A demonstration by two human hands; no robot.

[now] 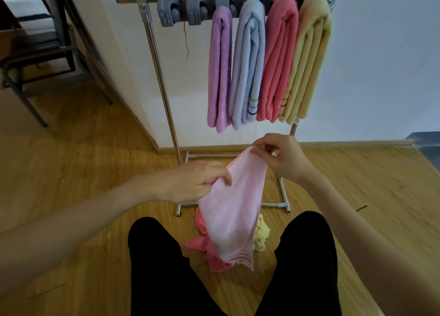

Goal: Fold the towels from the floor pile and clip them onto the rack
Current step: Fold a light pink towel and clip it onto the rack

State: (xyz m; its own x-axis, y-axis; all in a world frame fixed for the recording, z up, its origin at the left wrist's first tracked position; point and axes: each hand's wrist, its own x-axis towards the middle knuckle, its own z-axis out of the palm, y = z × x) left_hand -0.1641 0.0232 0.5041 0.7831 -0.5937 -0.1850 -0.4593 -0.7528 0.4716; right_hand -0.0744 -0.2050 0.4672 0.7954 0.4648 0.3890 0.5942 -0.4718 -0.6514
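Two hands hold one pale pink towel (234, 203) at mid-frame: the left hand (190, 181) pinches its near edge, the right hand (283, 156) pinches the top corner, fingers curled tight on cloth. Its tail hangs onto the floor pile (204, 244) at lower centre — it could snag and drag those towels along. Loose pinches risk a crooked fold, too bulky for the free clips (183, 12) on the rack (147, 15), upper left of the four hung towels (262, 60).
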